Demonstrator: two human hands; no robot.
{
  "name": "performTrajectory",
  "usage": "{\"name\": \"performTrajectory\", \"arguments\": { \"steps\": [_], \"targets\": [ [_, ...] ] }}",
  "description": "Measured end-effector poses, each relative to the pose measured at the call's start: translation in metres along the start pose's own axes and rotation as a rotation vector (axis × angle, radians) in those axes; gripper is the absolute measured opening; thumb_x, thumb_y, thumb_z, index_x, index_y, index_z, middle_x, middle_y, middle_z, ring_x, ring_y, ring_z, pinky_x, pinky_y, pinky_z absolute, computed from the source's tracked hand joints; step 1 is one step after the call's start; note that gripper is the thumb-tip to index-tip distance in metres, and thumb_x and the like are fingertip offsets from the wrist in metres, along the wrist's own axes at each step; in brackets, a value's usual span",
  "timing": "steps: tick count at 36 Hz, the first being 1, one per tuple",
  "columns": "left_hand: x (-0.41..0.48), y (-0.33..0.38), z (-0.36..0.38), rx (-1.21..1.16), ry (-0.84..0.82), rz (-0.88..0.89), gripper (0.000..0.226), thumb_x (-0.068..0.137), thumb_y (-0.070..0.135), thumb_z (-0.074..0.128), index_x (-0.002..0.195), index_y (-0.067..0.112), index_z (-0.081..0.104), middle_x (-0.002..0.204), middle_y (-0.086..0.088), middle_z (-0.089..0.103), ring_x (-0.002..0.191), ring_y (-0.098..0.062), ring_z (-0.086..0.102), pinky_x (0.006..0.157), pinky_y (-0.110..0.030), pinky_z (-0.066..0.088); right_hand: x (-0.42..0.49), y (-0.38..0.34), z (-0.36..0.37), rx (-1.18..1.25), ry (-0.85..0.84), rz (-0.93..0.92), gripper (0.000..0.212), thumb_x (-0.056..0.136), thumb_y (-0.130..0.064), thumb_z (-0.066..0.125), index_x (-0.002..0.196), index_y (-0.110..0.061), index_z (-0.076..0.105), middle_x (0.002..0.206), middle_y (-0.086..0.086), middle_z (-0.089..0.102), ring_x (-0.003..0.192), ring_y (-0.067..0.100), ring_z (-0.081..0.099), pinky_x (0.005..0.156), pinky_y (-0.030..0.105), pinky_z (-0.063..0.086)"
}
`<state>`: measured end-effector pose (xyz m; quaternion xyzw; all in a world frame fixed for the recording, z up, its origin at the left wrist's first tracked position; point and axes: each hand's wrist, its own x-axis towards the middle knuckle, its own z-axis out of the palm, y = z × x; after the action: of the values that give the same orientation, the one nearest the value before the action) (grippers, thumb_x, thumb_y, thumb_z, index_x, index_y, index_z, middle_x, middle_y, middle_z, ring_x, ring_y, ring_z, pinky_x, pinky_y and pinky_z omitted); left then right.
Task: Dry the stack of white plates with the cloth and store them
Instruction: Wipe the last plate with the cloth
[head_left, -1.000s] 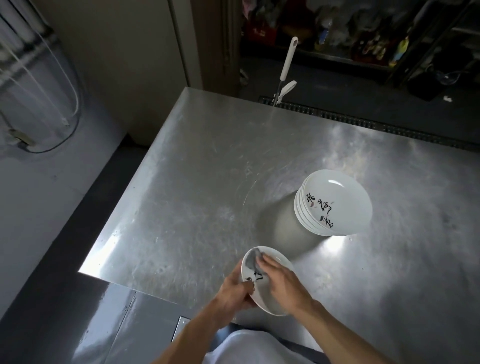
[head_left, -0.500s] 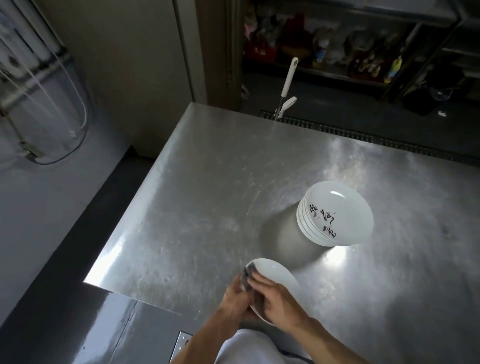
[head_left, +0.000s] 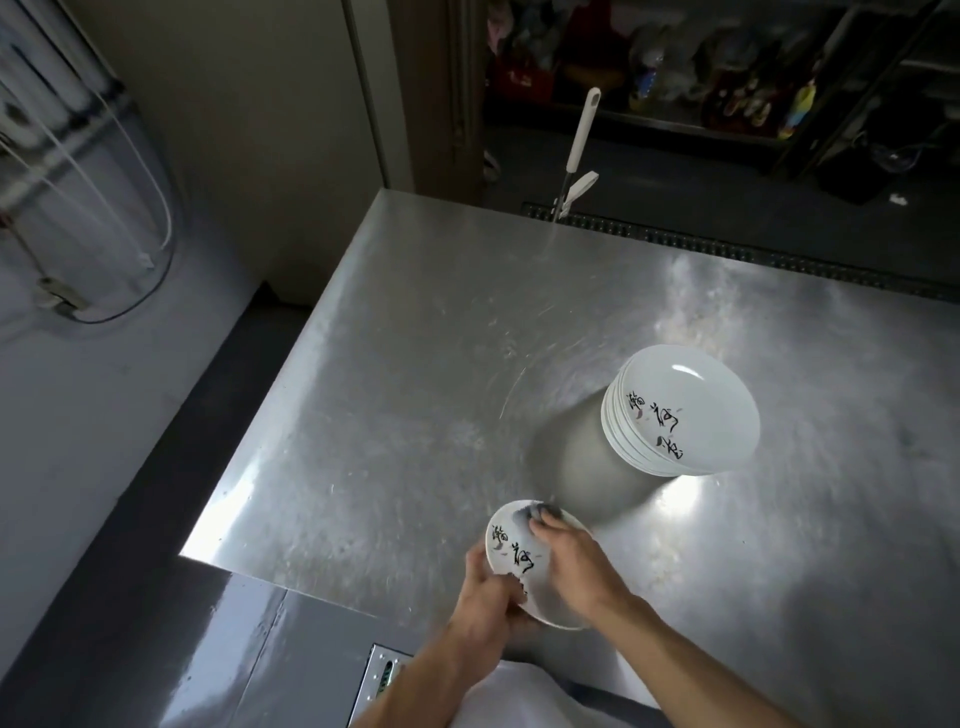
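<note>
Left hand (head_left: 485, 592) grips tilted plate (head_left: 514, 543), face up; right hand (head_left: 576, 566) holds cloth (head_left: 540, 513).

One stack (head_left: 691, 410) — one plate (head_left: 506, 545), one cloth (head_left: 540, 512).

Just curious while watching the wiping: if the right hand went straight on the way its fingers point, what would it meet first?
The grey cloth under the right hand, then the held plate's far rim. Beyond, seemingly only bare steel table; the stack sits off that line, though depth is unclear.

Cloth (head_left: 541, 514) now at far plate (head_left: 511, 553) rim
</note>
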<state>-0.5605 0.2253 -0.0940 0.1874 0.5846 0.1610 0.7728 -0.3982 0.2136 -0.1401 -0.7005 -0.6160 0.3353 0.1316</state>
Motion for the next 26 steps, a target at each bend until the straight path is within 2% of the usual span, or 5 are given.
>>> {"name": "performTrajectory", "arguments": {
  "steps": [4,9,15,22,26],
  "targets": [
    [0.001,0.002,-0.006,0.097,0.04,-0.044,0.047,0.067,0.027,0.063,0.108,0.01,0.051,0.099,-0.02,0.069,0.086,-0.036,0.072,0.064,-0.046,0.06,-0.013,-0.013,0.004,0.162,-0.087,-0.087,0.077,0.088,0.014,0.05,0.15,-0.031,0.042,0.156,-0.027,0.027,0.144,-0.012,0.021,0.115,0.005,0.013],
    [0.008,0.006,-0.009,0.136,0.051,-0.018,0.015,0.089,0.007,0.06,0.104,0.005,0.058,0.085,-0.018,0.077,0.076,-0.033,0.076,0.064,-0.045,0.063,-0.016,-0.002,0.004,0.082,-0.005,0.043,0.082,0.084,0.013,0.054,0.154,-0.026,0.039,0.158,-0.02,0.017,0.151,0.003,0.017,0.113,0.004,0.01],
    [0.003,0.012,-0.008,0.159,-0.096,0.039,0.051,0.065,0.001,0.057,0.113,0.008,0.071,0.103,-0.026,0.074,0.096,-0.041,0.074,0.075,-0.052,0.063,-0.014,-0.004,0.006,0.083,-0.147,-0.125,0.074,0.085,0.009,0.059,0.151,-0.019,0.044,0.161,-0.014,0.025,0.148,0.002,0.027,0.118,0.012,0.019],
    [0.004,0.012,-0.003,0.15,-0.067,0.056,0.05,0.081,-0.019,0.046,0.118,0.009,0.065,0.103,-0.024,0.074,0.094,-0.036,0.075,0.066,-0.041,0.06,-0.016,-0.021,0.003,0.073,-0.133,-0.18,0.06,0.09,-0.015,0.052,0.147,-0.033,0.045,0.161,-0.021,0.028,0.146,-0.006,0.026,0.116,0.01,0.019],
    [0.006,0.008,-0.003,0.143,-0.111,0.049,0.057,0.072,-0.015,0.049,0.119,0.011,0.068,0.1,-0.025,0.075,0.092,-0.039,0.074,0.069,-0.043,0.06,-0.015,-0.007,0.002,0.101,-0.012,0.053,0.078,0.085,0.012,0.05,0.152,-0.027,0.042,0.163,-0.013,0.027,0.149,0.004,0.027,0.118,0.012,0.019]
  ]
}}
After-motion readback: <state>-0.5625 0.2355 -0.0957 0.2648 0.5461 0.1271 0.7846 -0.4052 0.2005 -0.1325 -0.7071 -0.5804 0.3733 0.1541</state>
